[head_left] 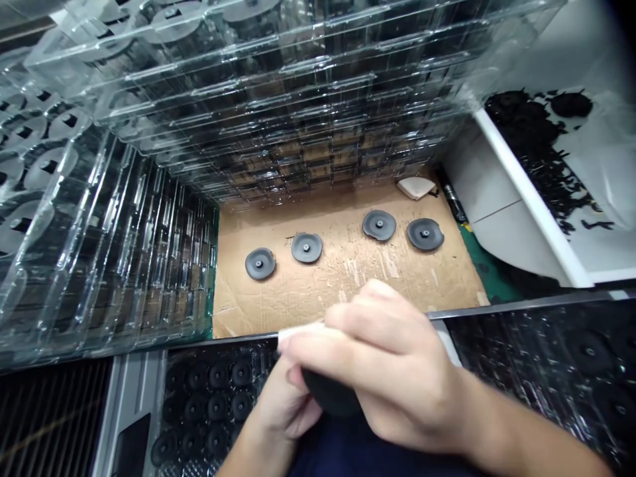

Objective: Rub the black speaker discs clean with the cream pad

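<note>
My right hand (pixel 392 371) is closed over a black round disc (pixel 330 394), with a white tool or finger cot tip showing at its left end. My left hand (pixel 283 411) sits underneath, fingers curled against the same disc. Both hands hover over a dark tray (pixel 209 397) filled with several black round parts. Beyond them, on a brown cardboard sheet (pixel 348 278), lie several grey discs, such as one at the left (pixel 260 264) and one at the right (pixel 424 234).
Stacks of clear plastic trays (pixel 278 99) rise at the back and left (pixel 89 252). A white bin (pixel 556 152) with many small black parts stands at the right. A white wedge-shaped piece (pixel 416 187) and a black pen-like thing (pixel 453 199) lie at the cardboard's far right.
</note>
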Available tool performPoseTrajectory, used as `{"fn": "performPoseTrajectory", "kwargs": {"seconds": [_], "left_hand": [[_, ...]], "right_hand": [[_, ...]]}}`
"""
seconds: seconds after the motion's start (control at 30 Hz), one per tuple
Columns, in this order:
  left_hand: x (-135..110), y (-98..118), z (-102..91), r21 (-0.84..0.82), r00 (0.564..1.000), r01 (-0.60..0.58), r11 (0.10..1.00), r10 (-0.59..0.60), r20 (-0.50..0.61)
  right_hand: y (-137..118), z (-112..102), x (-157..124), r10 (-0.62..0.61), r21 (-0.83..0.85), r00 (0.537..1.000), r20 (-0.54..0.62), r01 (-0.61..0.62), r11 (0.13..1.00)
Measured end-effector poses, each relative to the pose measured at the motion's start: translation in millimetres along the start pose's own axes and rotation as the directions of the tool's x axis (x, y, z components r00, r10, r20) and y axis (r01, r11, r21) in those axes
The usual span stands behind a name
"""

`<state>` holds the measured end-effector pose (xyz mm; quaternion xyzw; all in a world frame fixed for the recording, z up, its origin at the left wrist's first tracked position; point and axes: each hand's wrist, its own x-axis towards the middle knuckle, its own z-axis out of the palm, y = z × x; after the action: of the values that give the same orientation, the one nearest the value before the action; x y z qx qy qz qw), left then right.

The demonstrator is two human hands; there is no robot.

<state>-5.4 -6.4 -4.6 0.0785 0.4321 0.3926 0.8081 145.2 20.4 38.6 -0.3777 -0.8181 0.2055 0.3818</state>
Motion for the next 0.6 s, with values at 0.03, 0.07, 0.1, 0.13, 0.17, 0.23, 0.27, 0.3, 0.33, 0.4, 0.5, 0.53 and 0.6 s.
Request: {"fn": "performPoseTrajectory", "kwargs": {"seconds": [0.03, 0.07, 0.1, 0.13, 0.17, 0.23, 0.27, 0.3, 0.33, 0.4, 0.5, 0.53, 0.6], "left_hand": [[0.6, -0.2, -0.5, -0.019, 0.999, -0.032, 0.999, 0.032, 0.001], [1.2, -0.6, -0.6, -0.041, 0.997, -0.076, 0.996, 0.076, 0.001], [1.8, -1.3, -0.3, -0.062, 0.993, -0.121, 0.991, 0.121, -0.006], [2.0, -2.0, 0.5, -0.079, 0.987, -0.163, 0.984, 0.162, -0.011], [2.0, -2.7, 1.9, -0.093, 0.980, -0.199, 0.976, 0.198, -0.014], [0.9, -3.8, 6.2, -0.110, 0.972, -0.234, 0.966, 0.236, 0.004], [0.2, -4.0, 8.6, -0.118, 0.967, -0.250, 0.961, 0.253, 0.015], [-0.5, -4.1, 10.8, -0.125, 0.962, -0.267, 0.955, 0.272, 0.023], [-1.0, -4.0, 12.5, -0.126, 0.956, -0.286, 0.950, 0.291, 0.025], [-1.2, -3.4, 13.4, -0.113, 0.948, -0.314, 0.943, 0.317, 0.011], [0.0, -2.2, 9.3, -0.081, 0.948, -0.317, 0.945, 0.315, -0.038], [0.4, -2.0, 7.5, -0.074, 0.949, -0.312, 0.947, 0.308, -0.062], [0.9, -2.2, 5.2, -0.070, 0.953, -0.293, 0.953, 0.286, -0.100]], "right_hand": [[-4.0, 5.6, -4.1, 0.046, -0.017, 0.997, -0.060, -0.047, 0.999], [-8.4, 10.5, -9.3, 0.109, -0.070, 0.989, -0.102, -0.117, 0.991], [-13.2, 14.3, -15.1, 0.159, -0.148, 0.979, -0.126, -0.177, 0.973], [-18.1, 16.6, -20.8, 0.178, -0.221, 0.976, -0.124, -0.202, 0.954], [-22.8, 17.6, -25.6, 0.169, -0.266, 0.979, -0.116, -0.194, 0.944], [-29.4, 16.6, -30.8, 0.155, -0.221, 0.983, -0.101, -0.174, 0.960], [-30.5, 15.5, -30.9, 0.176, -0.120, 0.980, -0.089, -0.186, 0.975], [-29.6, 14.7, -29.8, 0.218, 0.019, 0.973, -0.071, -0.217, 0.976], [-26.7, 14.4, -28.2, 0.274, 0.169, 0.960, -0.056, -0.261, 0.950], [-15.6, 15.5, -26.1, 0.392, 0.387, 0.919, -0.046, -0.345, 0.855], [6.2, 17.8, -31.4, 0.540, 0.412, 0.834, -0.115, -0.455, 0.790], [12.0, 17.3, -34.8, 0.573, 0.386, 0.810, -0.124, -0.493, 0.780], [17.5, 13.4, -40.4, 0.628, 0.337, 0.768, -0.127, -0.562, 0.756]]}}
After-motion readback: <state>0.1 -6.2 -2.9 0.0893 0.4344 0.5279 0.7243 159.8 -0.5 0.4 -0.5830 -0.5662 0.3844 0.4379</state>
